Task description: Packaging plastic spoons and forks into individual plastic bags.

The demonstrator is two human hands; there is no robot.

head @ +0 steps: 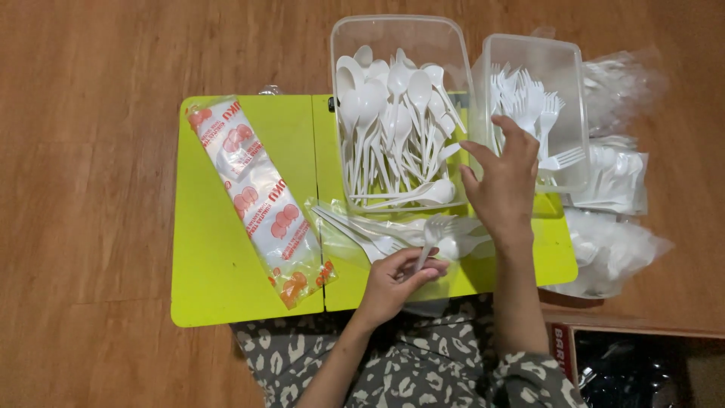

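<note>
Left hand (396, 278) pinches a white plastic fork (430, 236); right hand (502, 177), fingers spread, reaches the clear plastic fork tub (578, 113) at upper right; best kept tines aligned.

Lime-green folding table (219, 279) sits on wood floor (83, 189). On the table: long printed plastic sleeve (260, 200) lying diagonal at left, clear tub of white spoons (396, 113) at centre back, clear tub of white forks (536, 106) just beside it at right, loose cutlery in clear wrap (393, 234) at front edge
</note>
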